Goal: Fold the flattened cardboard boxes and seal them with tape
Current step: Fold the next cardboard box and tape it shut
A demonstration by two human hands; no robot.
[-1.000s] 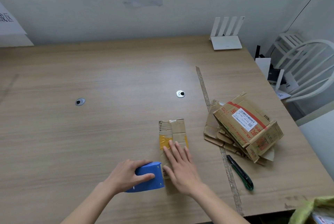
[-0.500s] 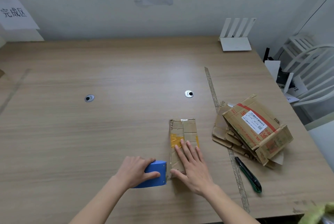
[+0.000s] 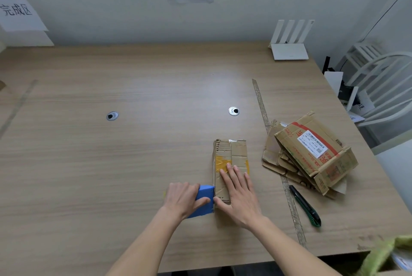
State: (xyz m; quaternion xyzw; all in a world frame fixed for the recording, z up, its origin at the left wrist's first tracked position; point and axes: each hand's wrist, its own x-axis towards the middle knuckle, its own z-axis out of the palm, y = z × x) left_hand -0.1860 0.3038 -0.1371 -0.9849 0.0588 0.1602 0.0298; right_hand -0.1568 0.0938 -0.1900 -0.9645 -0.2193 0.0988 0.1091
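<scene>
Wood-grain table (image 3: 133, 164) fills the view, with a pale wall and paper signs behind it. Near the front edge, at about 5 o'clock from the table's middle, lies a small cardboard box (image 3: 231, 153) bearing a band of yellow tape (image 3: 223, 162). The right hand (image 3: 239, 195) presses flat on its near end, fingers spread — open, gripping nothing. The left hand (image 3: 184, 197) is closed around a blue tape dispenser (image 3: 205, 200), whose toothed edge touches the box's left side. At 3 o'clock from the box sits a pile of flattened boxes (image 3: 310, 155), and a green-tipped knife (image 3: 305, 206) lies at the pile's 6 o'clock. Judging by this, sealing is under way — the next move likely calls for drawing the dispenser across the box while the right hand pins it, then tearing the tape cleanly on the teeth.
</scene>
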